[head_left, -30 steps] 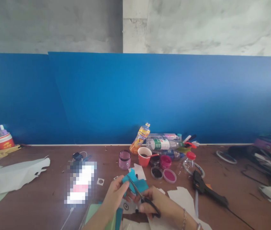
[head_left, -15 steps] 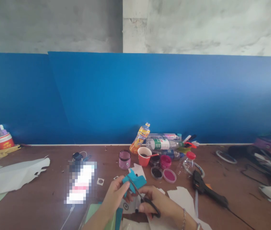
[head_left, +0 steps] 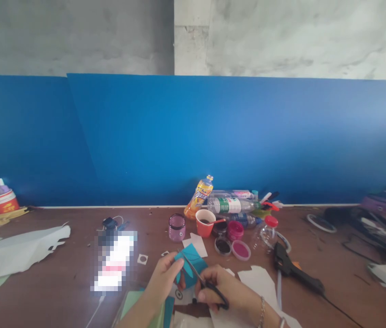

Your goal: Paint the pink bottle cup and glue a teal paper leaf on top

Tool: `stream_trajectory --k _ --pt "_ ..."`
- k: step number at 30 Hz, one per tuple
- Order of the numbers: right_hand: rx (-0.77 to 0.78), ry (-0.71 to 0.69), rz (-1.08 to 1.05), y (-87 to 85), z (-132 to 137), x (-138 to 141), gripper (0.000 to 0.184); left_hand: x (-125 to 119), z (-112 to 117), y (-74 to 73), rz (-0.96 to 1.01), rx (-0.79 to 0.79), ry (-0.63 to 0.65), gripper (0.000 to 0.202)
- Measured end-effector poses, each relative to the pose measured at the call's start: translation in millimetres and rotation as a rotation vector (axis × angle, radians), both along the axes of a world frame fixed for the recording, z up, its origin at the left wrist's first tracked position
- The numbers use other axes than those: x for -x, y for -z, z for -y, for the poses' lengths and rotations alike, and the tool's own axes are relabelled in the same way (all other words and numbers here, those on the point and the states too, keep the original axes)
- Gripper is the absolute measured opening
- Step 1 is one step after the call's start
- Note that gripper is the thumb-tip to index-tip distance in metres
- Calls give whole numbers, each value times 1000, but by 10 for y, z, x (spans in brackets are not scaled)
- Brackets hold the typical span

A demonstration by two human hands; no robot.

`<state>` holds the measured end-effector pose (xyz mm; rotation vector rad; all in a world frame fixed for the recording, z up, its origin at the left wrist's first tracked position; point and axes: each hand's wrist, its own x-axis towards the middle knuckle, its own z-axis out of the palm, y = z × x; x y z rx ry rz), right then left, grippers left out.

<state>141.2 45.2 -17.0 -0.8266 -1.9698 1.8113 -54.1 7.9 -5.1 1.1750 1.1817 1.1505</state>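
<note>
My left hand [head_left: 164, 280] pinches a small teal paper piece [head_left: 190, 269] just above the brown table [head_left: 59, 278]. My right hand [head_left: 225, 291] is closed through the black handles of a pair of scissors [head_left: 201, 282], whose blades reach up-left into the teal paper. Both hands sit low in the middle of the view, close together. White paper scraps [head_left: 257, 280] lie under and to the right of my hands.
Behind my hands stand a red cup [head_left: 205, 222], a purple jar [head_left: 177, 227], small paint pots [head_left: 236, 240] and lying bottles [head_left: 232, 205]. A black glue gun [head_left: 293, 269] lies to the right. White paper [head_left: 15, 250] and a cup of pens [head_left: 0, 200] sit left. A blue board [head_left: 193, 136] backs the table.
The teal paper has turned and dropped lower between my hands, and the scissor blades have cut further into it. My hands stay in nearly the same place.
</note>
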Motion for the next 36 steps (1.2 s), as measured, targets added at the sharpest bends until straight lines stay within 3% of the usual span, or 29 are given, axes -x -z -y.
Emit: stream_trajectory --k 9,36 --pt "6 -27 -51 -15 20 3 46 -10 -16 105 49 25 21 38" --pt "44 -9 10 13 1 1 48 -12 -20 78 115 22 -81 33"
